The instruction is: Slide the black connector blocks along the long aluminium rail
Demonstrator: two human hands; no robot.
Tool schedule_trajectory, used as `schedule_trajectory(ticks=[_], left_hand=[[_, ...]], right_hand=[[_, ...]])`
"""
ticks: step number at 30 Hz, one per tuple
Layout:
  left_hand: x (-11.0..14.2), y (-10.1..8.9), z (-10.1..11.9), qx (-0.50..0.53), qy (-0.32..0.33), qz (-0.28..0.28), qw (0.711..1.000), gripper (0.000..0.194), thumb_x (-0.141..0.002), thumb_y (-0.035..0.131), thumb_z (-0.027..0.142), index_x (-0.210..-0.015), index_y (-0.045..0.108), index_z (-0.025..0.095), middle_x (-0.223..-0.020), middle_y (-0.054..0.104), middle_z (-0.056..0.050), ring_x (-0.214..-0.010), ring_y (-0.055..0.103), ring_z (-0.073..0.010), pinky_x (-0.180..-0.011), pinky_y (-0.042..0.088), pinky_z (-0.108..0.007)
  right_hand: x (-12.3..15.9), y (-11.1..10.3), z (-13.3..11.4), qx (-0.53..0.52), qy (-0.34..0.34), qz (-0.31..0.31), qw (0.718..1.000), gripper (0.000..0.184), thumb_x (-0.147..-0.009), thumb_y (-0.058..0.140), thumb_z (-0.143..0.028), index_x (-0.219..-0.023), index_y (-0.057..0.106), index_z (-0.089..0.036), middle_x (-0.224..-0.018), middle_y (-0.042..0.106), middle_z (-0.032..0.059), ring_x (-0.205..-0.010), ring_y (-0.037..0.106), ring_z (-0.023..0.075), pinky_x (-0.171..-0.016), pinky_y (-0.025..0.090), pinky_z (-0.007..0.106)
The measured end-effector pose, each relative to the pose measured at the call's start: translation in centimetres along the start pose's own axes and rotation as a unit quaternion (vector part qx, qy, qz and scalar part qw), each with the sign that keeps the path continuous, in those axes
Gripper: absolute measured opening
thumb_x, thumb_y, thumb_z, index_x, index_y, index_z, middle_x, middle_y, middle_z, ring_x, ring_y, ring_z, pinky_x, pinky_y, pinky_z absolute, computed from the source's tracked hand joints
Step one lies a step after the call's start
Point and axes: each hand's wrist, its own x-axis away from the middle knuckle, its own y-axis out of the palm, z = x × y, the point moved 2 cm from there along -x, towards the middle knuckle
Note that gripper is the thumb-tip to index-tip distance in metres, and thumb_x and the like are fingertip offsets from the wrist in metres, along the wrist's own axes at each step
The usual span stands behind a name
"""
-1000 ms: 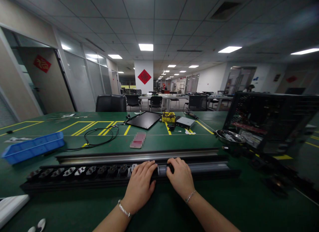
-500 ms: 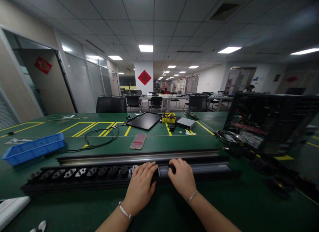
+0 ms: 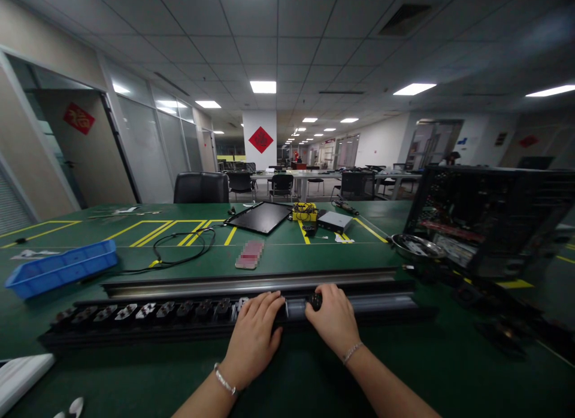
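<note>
A long black power strip housing (image 3: 395,315) lies across the green table in front of me. A row of socket modules (image 3: 146,311), mostly black with some white, fills its left part; the grey channel on the right shows bare. My left hand (image 3: 255,322) lies over the row's right end, fingers bent over the channel and thumb at the near side. Its fingertips hide what is under them. Just to the right, my right hand (image 3: 333,317) pinches a small black socket module (image 3: 315,300) at the channel, partly covered by the fingers.
A metal-lined rail (image 3: 251,284) lies along the far side of the housing. Beyond are a phone (image 3: 250,254), a looped black cable (image 3: 184,244) and a dark flat panel (image 3: 260,217). A blue bin (image 3: 63,268) sits left; a metal bowl (image 3: 415,247) and open computer case (image 3: 489,220) stand right.
My right hand has shifted slightly right and turned a little, so more of the black module shows between its fingers. My left hand stays in place.
</note>
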Motion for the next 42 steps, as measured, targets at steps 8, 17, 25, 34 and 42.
schedule_trajectory(ticks=[8, 17, 25, 34, 42], left_hand=[[0.01, -0.1, 0.03, 0.004, -0.003, -0.005, 1.0, 0.052, -0.073, 0.052, 0.012, -0.123, 0.045, 0.025, -0.131, 0.05, -0.002, -0.119, 0.043, -0.022, -0.101, 0.033, -0.043], [-0.04, -0.19, 0.15, -0.006, 0.003, 0.003, 1.0, 0.05, -0.073, 0.052, 0.011, -0.122, 0.046, 0.024, -0.129, 0.052, -0.003, -0.118, 0.045, -0.022, -0.1, 0.034, -0.042], [-0.03, -0.23, 0.12, -0.003, 0.006, 0.006, 1.0, 0.051, -0.074, 0.051, 0.012, -0.123, 0.045, 0.024, -0.128, 0.052, -0.004, -0.118, 0.045, -0.0222, -0.1, 0.034, -0.043], [-0.04, -0.13, 0.07, -0.011, 0.006, -0.003, 1.0, 0.052, -0.074, 0.052, 0.012, -0.123, 0.045, 0.024, -0.13, 0.051, -0.004, -0.119, 0.044, -0.0227, -0.1, 0.034, -0.043], [-0.04, -0.11, 0.02, -0.008, 0.01, 0.001, 1.0, 0.053, -0.073, 0.053, 0.011, -0.124, 0.044, 0.023, -0.129, 0.051, -0.004, -0.118, 0.045, -0.0217, -0.1, 0.034, -0.043]], right_hand=[[-0.19, -0.01, 0.11, 0.037, -0.013, -0.003, 0.999, 0.011, -0.069, 0.054, -0.031, -0.073, 0.051, -0.021, -0.083, 0.055, 0.0039, -0.084, 0.049, 0.0194, -0.075, 0.033, 0.031], [-0.27, -0.15, 0.07, 0.046, -0.017, 0.001, 0.999, 0.012, -0.068, 0.055, -0.03, -0.072, 0.05, -0.021, -0.081, 0.054, 0.0041, -0.082, 0.048, 0.0192, -0.077, 0.032, 0.031], [-0.42, -0.2, 0.2, 0.028, -0.017, -0.013, 0.999, 0.009, -0.069, 0.053, -0.028, -0.07, 0.047, -0.021, -0.082, 0.053, 0.0051, -0.083, 0.047, 0.0194, -0.075, 0.034, 0.029], [-0.61, -0.16, 0.2, 0.03, -0.019, -0.017, 0.999, 0.007, -0.068, 0.052, -0.025, -0.069, 0.047, -0.02, -0.081, 0.052, 0.0055, -0.082, 0.047, 0.0197, -0.074, 0.036, 0.029], [-0.64, -0.06, 0.34, 0.039, -0.024, -0.019, 0.999, 0.007, -0.069, 0.051, -0.026, -0.071, 0.048, -0.02, -0.082, 0.053, 0.0062, -0.084, 0.047, 0.0201, -0.076, 0.034, 0.029]])
